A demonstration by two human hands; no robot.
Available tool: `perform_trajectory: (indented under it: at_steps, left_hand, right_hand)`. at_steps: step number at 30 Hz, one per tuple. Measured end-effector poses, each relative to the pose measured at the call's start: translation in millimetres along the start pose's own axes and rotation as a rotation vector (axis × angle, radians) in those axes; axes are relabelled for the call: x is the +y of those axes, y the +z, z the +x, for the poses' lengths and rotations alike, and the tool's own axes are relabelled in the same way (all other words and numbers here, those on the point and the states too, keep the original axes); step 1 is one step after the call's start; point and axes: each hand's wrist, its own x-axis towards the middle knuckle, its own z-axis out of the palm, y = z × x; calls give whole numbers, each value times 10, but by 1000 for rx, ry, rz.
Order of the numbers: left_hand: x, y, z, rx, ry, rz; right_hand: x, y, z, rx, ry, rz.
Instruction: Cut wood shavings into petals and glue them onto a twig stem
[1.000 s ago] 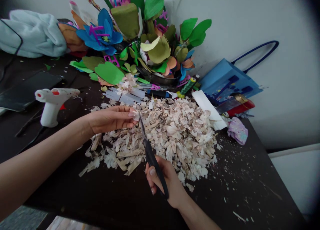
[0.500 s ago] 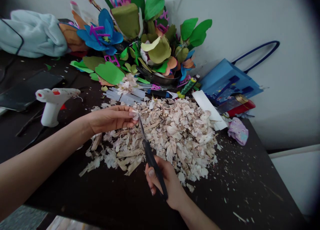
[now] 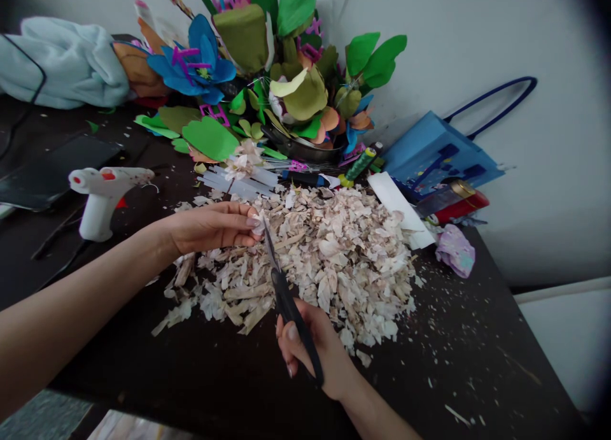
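My left hand (image 3: pixel 217 227) pinches a small pale flake (image 3: pixel 259 225) between thumb and fingers, above the left part of a wide heap of dry, whitish-beige pieces (image 3: pixel 338 255). My right hand (image 3: pixel 312 347) is closed round the black handles of a pair of scissors (image 3: pixel 286 297). The scissor blades point up and away, and their tips are right beside the flake at my left fingertips. Whether the blades touch the flake is too small to tell.
A white glue gun (image 3: pixel 98 198) lies on the dark table (image 3: pixel 200 376) at left, near a black tablet-like object (image 3: pixel 57 172). Behind the heap stand colourful artificial flowers (image 3: pixel 300 96) and translucent sticks (image 3: pixel 243 184). At right are a blue bag (image 3: pixel 434 150) and crumpled lilac paper (image 3: pixel 456 250).
The scissors and my right hand have shifted very slightly. My left hand stays almost in place, still pinching the flake.
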Motion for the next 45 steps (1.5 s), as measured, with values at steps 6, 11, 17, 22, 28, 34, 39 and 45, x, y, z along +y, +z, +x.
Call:
perform_trajectory:
  at_steps: [6, 11, 17, 22, 28, 34, 39, 45]
  left_hand:
    - [-14, -39, 3, -27, -5, 7]
    - [7, -22, -7, -17, -9, 9]
    - [8, -54, -6, -35, -11, 20]
    - [4, -96, -6, -23, -11, 35]
    - [26, -79, -10, -14, -16, 43]
    - [24, -53, -10, -25, -21, 52]
    - [23, -57, -17, -22, -32, 47]
    - [36, -81, -21, -21, -48, 74]
  right_hand:
    - [-14, 22, -1, 10, 13, 56]
    - [-26, 37, -2, 3, 12, 73]
    - [-3, 54, 7, 20, 3, 52]
    - [45, 59, 17, 34, -8, 16]
    - [70, 47, 20, 38, -2, -27]
    - [86, 27, 14, 26, -20, -53]
    - [76, 23, 0, 28, -20, -81]
    - [62, 13, -4, 26, -24, -103]
